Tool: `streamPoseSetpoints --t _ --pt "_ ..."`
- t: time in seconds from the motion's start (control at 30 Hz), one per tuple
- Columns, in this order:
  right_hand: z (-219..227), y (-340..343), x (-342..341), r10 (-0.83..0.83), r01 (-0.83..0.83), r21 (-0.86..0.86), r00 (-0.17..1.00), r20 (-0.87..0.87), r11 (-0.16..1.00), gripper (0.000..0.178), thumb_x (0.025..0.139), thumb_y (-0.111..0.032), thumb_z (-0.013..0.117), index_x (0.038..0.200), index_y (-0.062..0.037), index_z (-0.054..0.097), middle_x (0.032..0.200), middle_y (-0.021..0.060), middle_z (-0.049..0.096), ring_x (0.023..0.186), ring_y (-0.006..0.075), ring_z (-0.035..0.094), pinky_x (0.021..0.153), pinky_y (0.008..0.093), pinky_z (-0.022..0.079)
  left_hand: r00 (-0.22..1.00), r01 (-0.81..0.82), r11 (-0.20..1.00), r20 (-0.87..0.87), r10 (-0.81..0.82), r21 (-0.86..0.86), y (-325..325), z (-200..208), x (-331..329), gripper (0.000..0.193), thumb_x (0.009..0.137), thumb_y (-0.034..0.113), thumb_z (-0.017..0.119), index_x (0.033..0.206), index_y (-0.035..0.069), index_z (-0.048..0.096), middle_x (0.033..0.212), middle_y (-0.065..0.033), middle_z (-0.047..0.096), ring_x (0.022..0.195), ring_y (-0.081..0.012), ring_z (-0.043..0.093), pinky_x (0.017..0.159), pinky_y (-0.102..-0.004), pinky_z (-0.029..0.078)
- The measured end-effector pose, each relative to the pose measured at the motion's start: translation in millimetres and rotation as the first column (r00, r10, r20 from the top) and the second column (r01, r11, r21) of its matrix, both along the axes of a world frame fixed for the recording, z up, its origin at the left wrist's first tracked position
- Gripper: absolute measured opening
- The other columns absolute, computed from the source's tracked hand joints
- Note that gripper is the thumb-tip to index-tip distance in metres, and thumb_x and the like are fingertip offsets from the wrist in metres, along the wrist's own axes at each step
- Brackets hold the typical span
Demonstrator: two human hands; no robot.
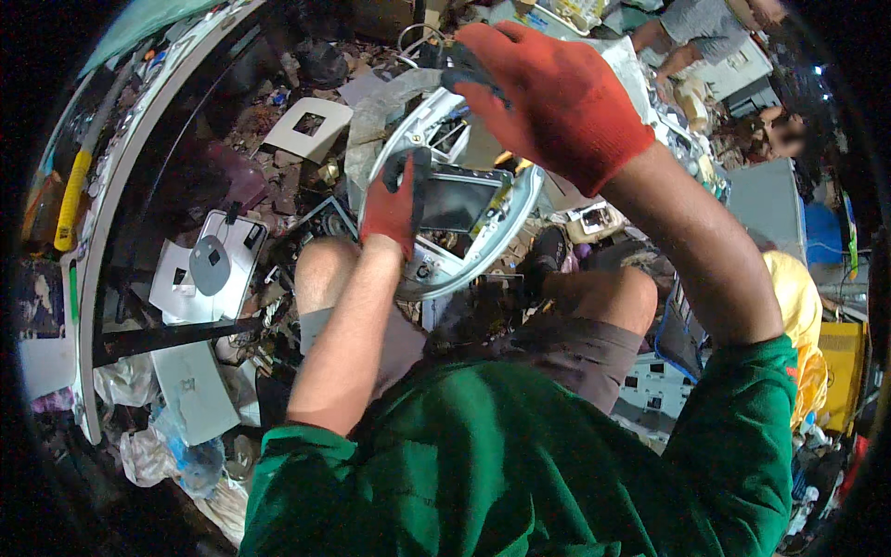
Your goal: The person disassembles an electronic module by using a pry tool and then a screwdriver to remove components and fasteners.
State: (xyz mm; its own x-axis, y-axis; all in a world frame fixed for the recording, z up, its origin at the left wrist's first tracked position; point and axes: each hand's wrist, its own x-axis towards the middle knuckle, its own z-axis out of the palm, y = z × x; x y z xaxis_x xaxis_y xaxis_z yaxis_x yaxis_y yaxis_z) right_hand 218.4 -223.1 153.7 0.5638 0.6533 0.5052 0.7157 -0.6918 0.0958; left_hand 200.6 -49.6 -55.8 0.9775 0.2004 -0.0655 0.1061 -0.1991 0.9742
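Observation:
A white, roughly oval plastic casing (531,198) sits tilted between my knees, with a dark rectangular screen (459,202) mounted in its middle. My left hand (396,200), in a red glove with black finger fronts, is closed on the casing's left side, next to the screen. Raised over the casing's far right side is my gloved right hand (557,102). Its fingers are curled together, and whatever they hold, if anything, is hidden. Under the right hand, part of the casing's far rim is covered from sight.
Plastic panels (309,130) and loose scraps litter the ground. On the left lie a white plate with a grey disc (211,265) and a yellow-handled tool (72,202). Another person's arm (682,63) reaches in at the far right. A yellow crate (843,371) stands at the right.

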Motion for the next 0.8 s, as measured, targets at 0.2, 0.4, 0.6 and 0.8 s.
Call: streamPoseSetpoints --t 0.2,0.4,0.6,0.8 --pt "1 1 7 0.003 -0.001 -0.06 0.999 0.032 0.998 0.025 0.084 -0.02 0.069 0.101 -0.0081 0.056 0.086 0.0166 0.066 0.076 0.0386 0.065 0.064 0.0445 0.054 0.989 -0.146 0.666 -0.104 0.102 -0.732 -22 -31 2 0.041 0.096 0.035 0.061 0.12 0.003 0.062 0.106 -0.0075 0.066 0.087 -0.021 0.065 0.075 -0.035 0.054" --pt "0 -25 41 -0.089 0.089 -0.002 0.993 -0.076 0.996 0.032 0.086 -0.024 0.061 0.107 0.0004 0.057 0.091 0.0282 0.064 0.087 0.0457 0.063 0.076 0.0529 0.05 0.985 -0.14 0.868 0.019 0.169 -0.476 -26 -39 0 0.036 0.097 0.032 0.06 0.116 0.002 0.063 0.104 -0.0066 0.067 0.087 -0.0184 0.064 0.076 -0.0334 0.053" --pt "5 -25 70 -0.106 0.107 -0.01 0.963 -0.246 0.994 0.039 0.087 -0.026 0.062 0.115 0.0019 0.059 0.098 0.0285 0.065 0.097 0.0452 0.062 0.085 0.0501 0.049 0.983 -0.128 0.644 -0.011 0.182 -0.754 -31 -41 11 0.031 0.095 0.03 0.063 0.112 0.004 0.065 0.102 -0.0059 0.068 0.085 -0.0176 0.065 0.074 -0.0318 0.053" --pt "11 -27 87 -0.024 -0.003 -0.089 0.952 -0.305 0.996 0.039 0.091 -0.028 0.058 0.116 0.0012 0.059 0.102 0.0282 0.065 0.1 0.0449 0.062 0.086 0.0489 0.049 0.981 -0.114 0.684 0.029 0.194 -0.72 -28 -58 15 0.028 0.095 0.021 0.064 0.114 0.0 0.065 0.103 -0.0054 0.068 0.083 -0.0143 0.063 0.073 -0.0306 0.051"
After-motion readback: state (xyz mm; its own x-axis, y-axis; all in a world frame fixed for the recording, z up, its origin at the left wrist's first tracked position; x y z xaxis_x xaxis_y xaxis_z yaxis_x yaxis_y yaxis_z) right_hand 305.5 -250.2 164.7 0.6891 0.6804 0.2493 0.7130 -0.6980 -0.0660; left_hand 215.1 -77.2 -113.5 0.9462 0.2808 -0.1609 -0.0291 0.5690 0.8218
